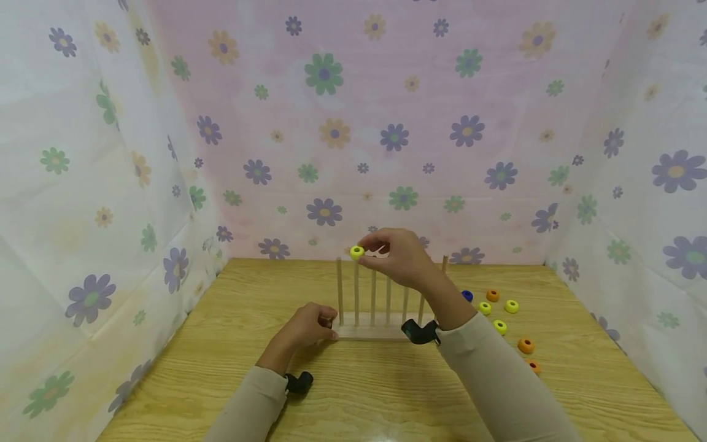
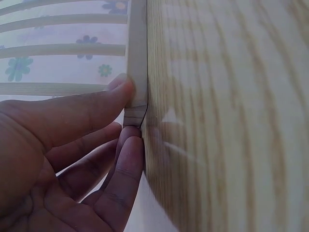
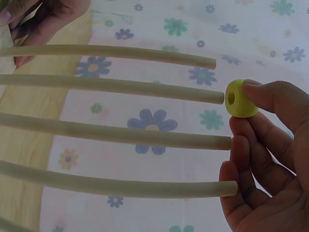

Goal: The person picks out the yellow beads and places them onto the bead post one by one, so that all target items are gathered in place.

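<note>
Between the thumb and fingers of my right hand (image 1: 404, 261) is a yellow bead (image 3: 246, 107) with a hole through it. The bead is right at the tip of the second peg (image 3: 120, 88) from the left, its hole facing the peg end in the right wrist view. Other fingertips of that hand lie close to the neighbouring peg tips. Below, my left hand (image 1: 305, 326) holds the left end of the wooden base (image 1: 367, 333), thumb on the front edge and fingers around the end. Several upright pegs stand in a row along this base.
To the right of the rack lie loose beads on the wooden table (image 1: 353, 393): a blue bead (image 1: 467, 296), several yellow ones such as a yellow bead (image 1: 512, 306), and orange ones such as an orange bead (image 1: 526, 345). Flower-patterned cloth (image 1: 326, 123) surrounds the back and sides.
</note>
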A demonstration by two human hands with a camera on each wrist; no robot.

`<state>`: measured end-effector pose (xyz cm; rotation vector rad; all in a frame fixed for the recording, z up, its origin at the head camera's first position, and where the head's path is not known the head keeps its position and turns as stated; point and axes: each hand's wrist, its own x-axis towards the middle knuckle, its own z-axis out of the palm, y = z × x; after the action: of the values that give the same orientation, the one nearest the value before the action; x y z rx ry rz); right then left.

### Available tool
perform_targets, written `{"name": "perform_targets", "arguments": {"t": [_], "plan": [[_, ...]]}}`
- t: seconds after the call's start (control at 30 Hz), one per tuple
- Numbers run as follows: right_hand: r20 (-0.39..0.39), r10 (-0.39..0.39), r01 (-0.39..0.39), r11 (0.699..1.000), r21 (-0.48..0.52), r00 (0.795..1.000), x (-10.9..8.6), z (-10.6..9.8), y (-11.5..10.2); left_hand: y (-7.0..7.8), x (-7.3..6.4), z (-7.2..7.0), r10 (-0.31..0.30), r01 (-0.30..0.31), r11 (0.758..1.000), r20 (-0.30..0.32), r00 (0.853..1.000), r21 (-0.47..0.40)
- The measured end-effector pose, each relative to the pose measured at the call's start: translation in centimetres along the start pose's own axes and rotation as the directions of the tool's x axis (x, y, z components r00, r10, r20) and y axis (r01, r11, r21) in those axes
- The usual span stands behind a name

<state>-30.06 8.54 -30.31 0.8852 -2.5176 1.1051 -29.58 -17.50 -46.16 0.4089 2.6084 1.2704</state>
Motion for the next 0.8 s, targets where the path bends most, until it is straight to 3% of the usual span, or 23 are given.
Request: {"name": "perform_targets", "arguments": {"t": [0.27,0.53,0.8], "plan": [[0.016,-0.025,0.025,1.000,0.019,1.000,0.2,0.6,-0.1,0.2,-0.1,0.0,-0.017,0.017,1.000,-0.004,1.000,0.003],[0.007,-0.043,0.043,0.999,0.014,0.999,0.3,1.0,-0.3,0.2,0.0,-0.1,0.010,-0.010,1.000,-0.006,1.000,0.028],[0.015,-0.012,0.012,1.000,0.017,1.000,0.6,1.6,-0.5,0.3,0.0,-0.1,0.010,-0.010,0.999,-0.005,1.000,0.036]]}}
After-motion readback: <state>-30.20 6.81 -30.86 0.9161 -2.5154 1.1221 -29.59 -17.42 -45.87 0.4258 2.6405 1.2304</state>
